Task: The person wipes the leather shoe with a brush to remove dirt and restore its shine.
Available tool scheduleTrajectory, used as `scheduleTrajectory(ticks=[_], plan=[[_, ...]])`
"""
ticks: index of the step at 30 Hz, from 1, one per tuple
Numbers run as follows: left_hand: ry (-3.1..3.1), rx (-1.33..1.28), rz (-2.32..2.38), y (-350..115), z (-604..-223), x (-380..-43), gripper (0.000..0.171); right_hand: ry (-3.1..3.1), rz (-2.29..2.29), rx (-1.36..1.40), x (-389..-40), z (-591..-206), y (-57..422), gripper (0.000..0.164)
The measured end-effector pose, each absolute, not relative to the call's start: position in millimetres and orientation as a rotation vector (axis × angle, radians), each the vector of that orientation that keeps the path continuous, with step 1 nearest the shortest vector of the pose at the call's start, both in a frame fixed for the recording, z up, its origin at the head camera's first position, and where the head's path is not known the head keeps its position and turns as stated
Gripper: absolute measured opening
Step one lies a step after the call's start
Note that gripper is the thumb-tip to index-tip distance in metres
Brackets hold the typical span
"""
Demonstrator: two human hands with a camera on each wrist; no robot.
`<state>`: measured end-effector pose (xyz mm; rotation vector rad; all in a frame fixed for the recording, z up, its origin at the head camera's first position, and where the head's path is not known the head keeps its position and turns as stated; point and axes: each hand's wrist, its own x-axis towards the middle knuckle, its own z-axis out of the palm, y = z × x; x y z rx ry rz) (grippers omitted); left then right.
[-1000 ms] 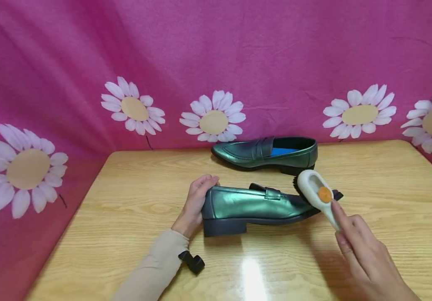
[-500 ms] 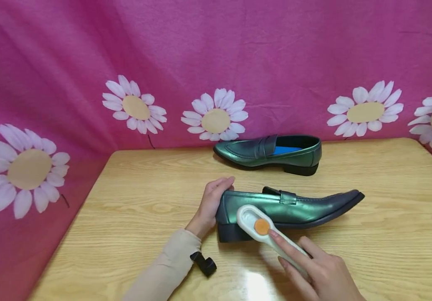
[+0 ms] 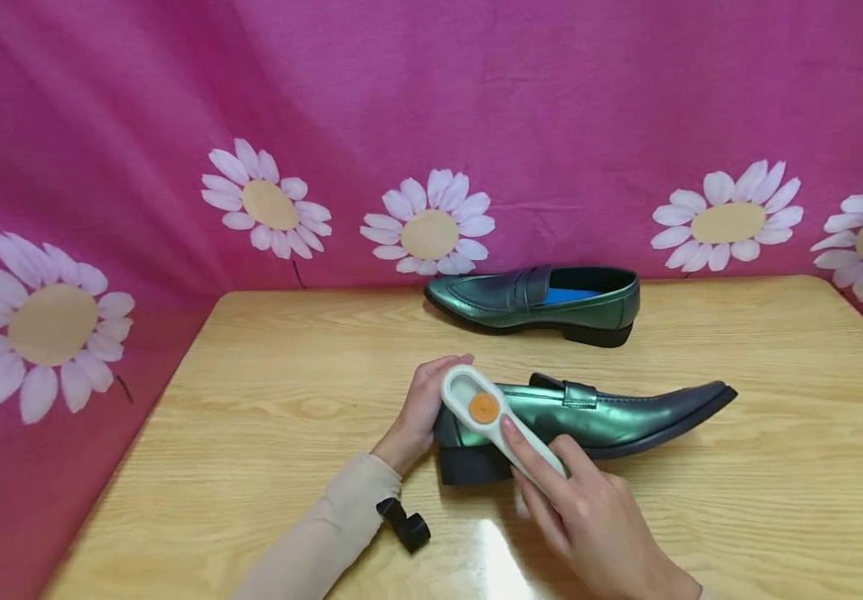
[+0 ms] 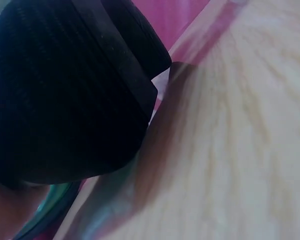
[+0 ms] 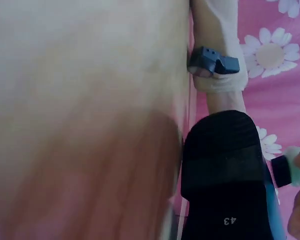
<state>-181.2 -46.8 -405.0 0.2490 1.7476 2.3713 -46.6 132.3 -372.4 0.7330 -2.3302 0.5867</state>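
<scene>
My left hand (image 3: 416,417) grips the heel end of a metallic green loafer (image 3: 619,425), its toe pointing right. The loafer is held above the table, its side facing me. In my right hand (image 3: 592,512) is a white shoe brush (image 3: 484,407) with an orange button, the index finger lying along its handle. The brush head lies over the loafer's side near the heel; its bristles are hidden in the head view. The right wrist view shows dark bristles (image 5: 281,171) beside the black sole (image 5: 225,175), marked 43. The dark heel (image 4: 75,90) fills much of the left wrist view.
A matching green loafer (image 3: 476,302) with a blue insole stands at the back of the wooden table (image 3: 288,358), toe left. Behind hangs a pink cloth (image 3: 551,108) with white flowers. A black strap device (image 3: 408,527) sits on the left wrist.
The right hand has carried the brush from the loafer's toe leftward to its heel, then up along the side. The held loafer has shifted slightly right with the left hand.
</scene>
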Motion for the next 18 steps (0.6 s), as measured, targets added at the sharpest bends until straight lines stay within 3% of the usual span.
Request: scheduleTrajectory(ticks=[4,12,18], plan=[[1.796,0.208,2.341,-48.6,-408.6,-182.5,0.023,-2.332,0.557,0.768,-49.3,-372.7,131.2,0.048],[1.577,0.343,2.339,-50.4,-383.1,-173.0,0.043,-2.501,0.549,1.025,-36.3,-368.8,133.3,0.051],[1.612,0.435,2.334,-49.2,-402.6,-181.7,0.04,-2.505,0.514,1.019,-41.0,-362.0,141.4,0.05]])
